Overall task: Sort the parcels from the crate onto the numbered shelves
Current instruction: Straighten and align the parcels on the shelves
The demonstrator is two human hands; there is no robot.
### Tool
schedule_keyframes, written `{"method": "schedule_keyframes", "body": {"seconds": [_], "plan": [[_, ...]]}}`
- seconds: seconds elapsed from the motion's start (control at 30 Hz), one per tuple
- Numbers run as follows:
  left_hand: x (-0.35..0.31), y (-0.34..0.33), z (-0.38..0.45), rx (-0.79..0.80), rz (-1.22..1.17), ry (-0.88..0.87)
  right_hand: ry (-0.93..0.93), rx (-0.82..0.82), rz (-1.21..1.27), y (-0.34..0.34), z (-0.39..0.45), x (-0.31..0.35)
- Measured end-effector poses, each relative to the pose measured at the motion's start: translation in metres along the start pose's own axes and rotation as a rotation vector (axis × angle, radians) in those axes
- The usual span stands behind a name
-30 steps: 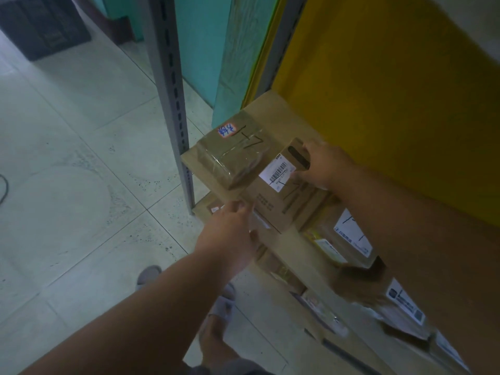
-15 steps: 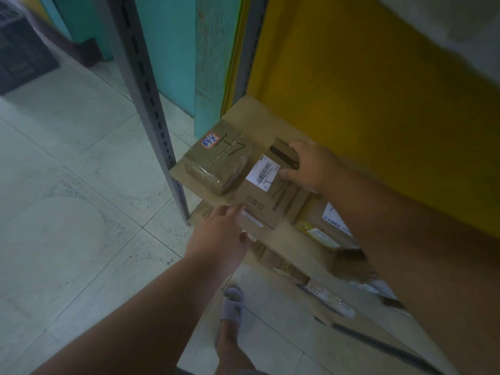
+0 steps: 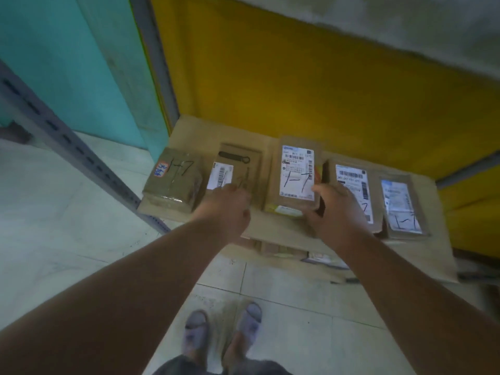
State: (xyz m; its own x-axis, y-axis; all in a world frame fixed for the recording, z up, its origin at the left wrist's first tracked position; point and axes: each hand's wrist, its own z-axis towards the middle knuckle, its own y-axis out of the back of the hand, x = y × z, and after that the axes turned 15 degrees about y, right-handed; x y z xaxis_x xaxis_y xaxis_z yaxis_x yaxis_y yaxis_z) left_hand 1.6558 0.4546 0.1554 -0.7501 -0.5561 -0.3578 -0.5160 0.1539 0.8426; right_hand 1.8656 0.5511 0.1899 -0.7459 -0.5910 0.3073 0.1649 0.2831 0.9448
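We are gripping the 1-7 parcel (image 3: 297,174) with our right hand (image 3: 331,209), aligning it in the shelf (image 3: 438,255) row; left hand (image 3: 230,205) is hanging loosely curled, empty.

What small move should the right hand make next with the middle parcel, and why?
Probably let go. The right hand grips the middle parcel, marked 1-7, which seems to lie on the shelf in line with the other 1-7 parcels.

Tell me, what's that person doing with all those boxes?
A person is lining up parcels on a shelf. The right hand grips the middle parcel, marked 1-7. The left hand touches the flat box beside it. Five parcels sit in a row.
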Motion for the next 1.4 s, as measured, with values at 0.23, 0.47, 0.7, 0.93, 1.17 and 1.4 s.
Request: {"method": "schedule_keyframes", "body": {"seconds": [0.23,0.47,0.7,0.93,1.17,1.4], "plan": [[-0.033,0.004,0.048,0.092,-0.207,-0.053,-0.041,0.022,0.009,-0.015,0.012,-0.005],[-0.044,0.005,0.070,0.128,-0.227,-0.093,-0.226,-0.030,0.122,-0.030,0.017,0.007],[-0.023,-0.005,0.050,0.128,-0.227,-0.181,-0.301,-0.071,0.145,-0.044,-0.009,0.026],[-0.016,-0.008,0.046,0.114,-0.213,-0.235,-0.309,-0.087,0.106,-0.044,-0.009,0.037],[-0.016,-0.008,0.041,0.097,-0.163,-0.230,-0.305,-0.058,0.123,-0.040,-0.010,0.038],[-0.017,-0.003,0.043,0.134,-0.114,-0.192,-0.313,-0.032,0.145,-0.034,-0.012,0.041]]}}
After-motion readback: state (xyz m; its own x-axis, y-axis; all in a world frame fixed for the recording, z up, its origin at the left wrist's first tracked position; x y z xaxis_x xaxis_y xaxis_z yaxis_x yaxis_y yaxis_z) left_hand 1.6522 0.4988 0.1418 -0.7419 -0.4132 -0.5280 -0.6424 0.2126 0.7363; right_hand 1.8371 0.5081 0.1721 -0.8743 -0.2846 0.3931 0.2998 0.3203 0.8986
